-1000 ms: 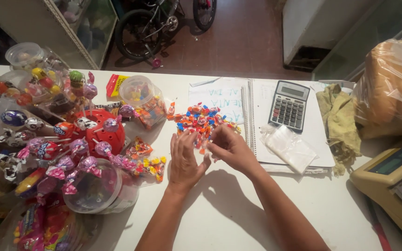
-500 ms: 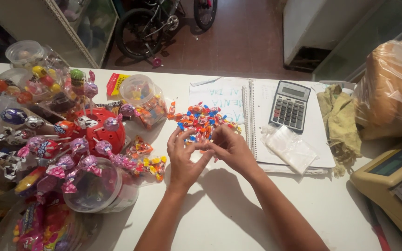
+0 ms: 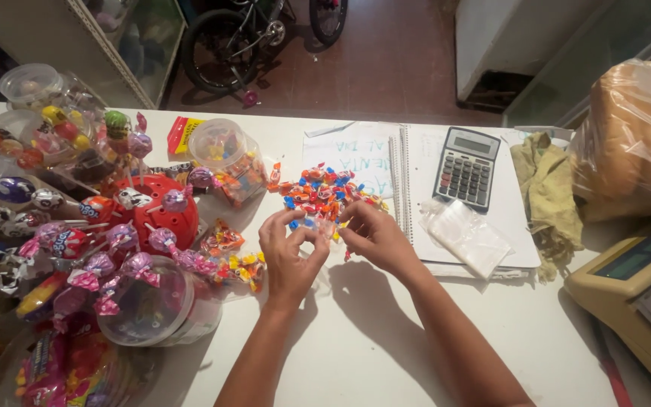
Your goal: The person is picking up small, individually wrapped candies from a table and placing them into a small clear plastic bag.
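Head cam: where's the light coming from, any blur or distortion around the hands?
Head view: light falls from above and ahead, so the left hand and right hand throw soft shadows toward the camera on the white table; candy pile sharp; wide-angle bowing at the edges; bread bag slightly glary.

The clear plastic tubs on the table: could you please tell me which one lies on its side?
The large clear tub at the lower left, beside the red lollipop stand, lies tipped over; the small tub of sweets stands upright.
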